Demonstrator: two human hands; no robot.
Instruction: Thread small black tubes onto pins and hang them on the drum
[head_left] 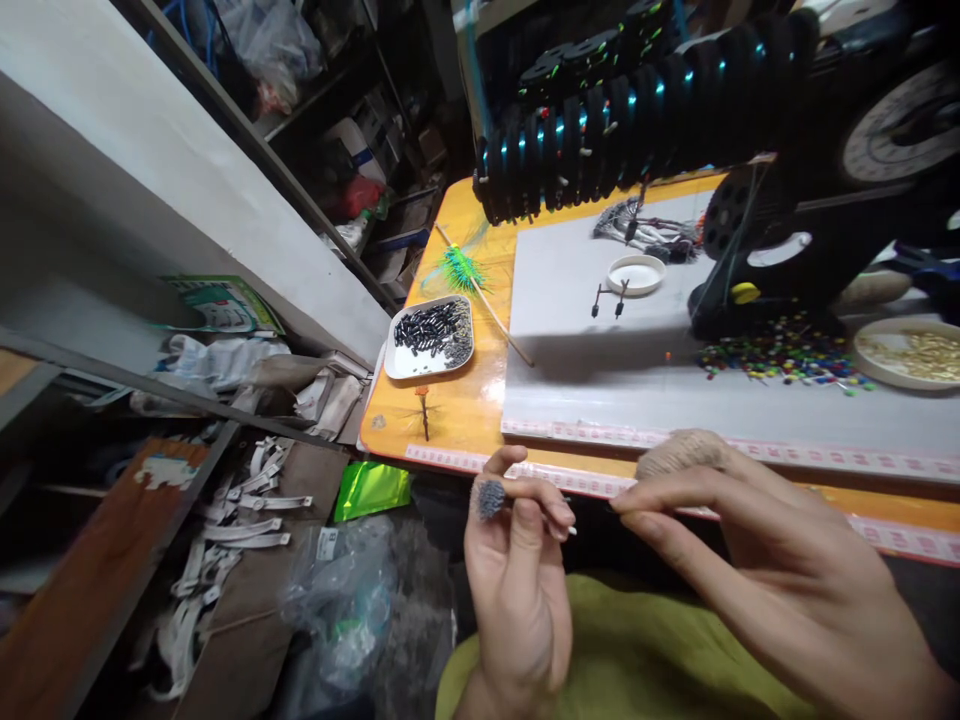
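My left hand (521,585) is raised just in front of the table edge, its thumb and fingers closed on a small grey bristly bundle (491,498). A tiny white tip (572,530) pokes out by its fingertips. To the right, my right hand (780,570) has thumb and index finger pinched together, apart from the left hand. Whatever lies in that pinch is too thin or dark to make out. Behind the right fingers shows a rounded, ridged beige lump (679,452); whether the hand touches it I cannot tell.
A white tray (409,368) of dark beads stands on the yellow table (487,390). Near it lie a stick with green bristles (461,268) and an orange-topped twig (424,412). Colourful pins (780,355), a small white dish (636,275) and a black spool rack (645,120) are farther right.
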